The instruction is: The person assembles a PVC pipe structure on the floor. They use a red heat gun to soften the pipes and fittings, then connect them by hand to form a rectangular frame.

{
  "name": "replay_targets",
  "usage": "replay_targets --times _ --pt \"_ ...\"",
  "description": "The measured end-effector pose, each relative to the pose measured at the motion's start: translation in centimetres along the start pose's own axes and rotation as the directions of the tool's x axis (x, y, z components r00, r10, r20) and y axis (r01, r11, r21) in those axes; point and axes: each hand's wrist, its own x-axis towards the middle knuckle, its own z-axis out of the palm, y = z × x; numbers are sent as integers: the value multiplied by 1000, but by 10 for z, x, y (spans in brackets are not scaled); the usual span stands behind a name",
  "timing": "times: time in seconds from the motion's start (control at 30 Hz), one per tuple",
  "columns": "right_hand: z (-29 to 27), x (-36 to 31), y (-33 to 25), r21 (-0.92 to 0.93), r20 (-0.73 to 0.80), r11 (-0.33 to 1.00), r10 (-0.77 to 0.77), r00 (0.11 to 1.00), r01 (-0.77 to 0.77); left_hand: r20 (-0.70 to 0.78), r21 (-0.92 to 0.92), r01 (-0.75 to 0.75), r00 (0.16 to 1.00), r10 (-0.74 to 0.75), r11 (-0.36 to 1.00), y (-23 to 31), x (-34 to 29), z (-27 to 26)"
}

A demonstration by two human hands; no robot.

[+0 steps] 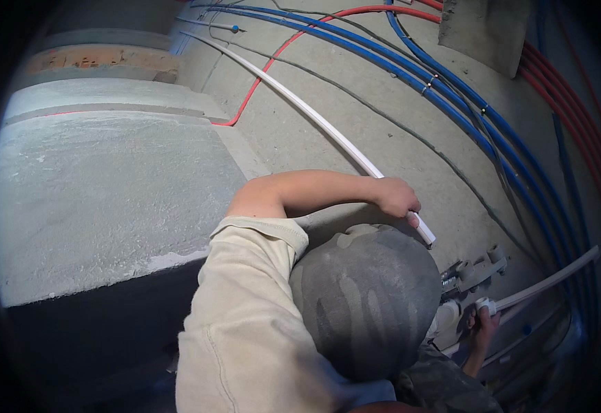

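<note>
My left hand, at the end of a bare forearm under a beige short sleeve, is closed round a long white pipe. The pipe's near end pokes out past my fingers. Lower right, my right hand is closed on a white fitting, next to a second white pipe slanting up to the right. A rounded camouflage-cloth shape, seemingly my knee, lies between the hands and covers part of my right forearm. Close to my right hand is a metal tool with a spring.
Blue pipes curve across the grey concrete floor at the right. Red pipes run beside them, and a thin dark cable crosses the floor. A rough grey block with a dark front stands at the left. A concrete panel is at the top right.
</note>
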Motion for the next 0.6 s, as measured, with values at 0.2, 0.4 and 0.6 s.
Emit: replay_targets --times 0.2,0.4,0.6 --pt "-1 2 -3 60 94 997 36 995 -41 -106 -59 -114 989 107 992 0 0 -6" --pt "0 3 -2 12 -17 999 49 999 -49 -7 -10 -53 999 53 999 1 3 -7" --pt "-8 5 5 81 79 997 9 997 -16 -13 -21 -14 1000 13 1000 0 9 -5"
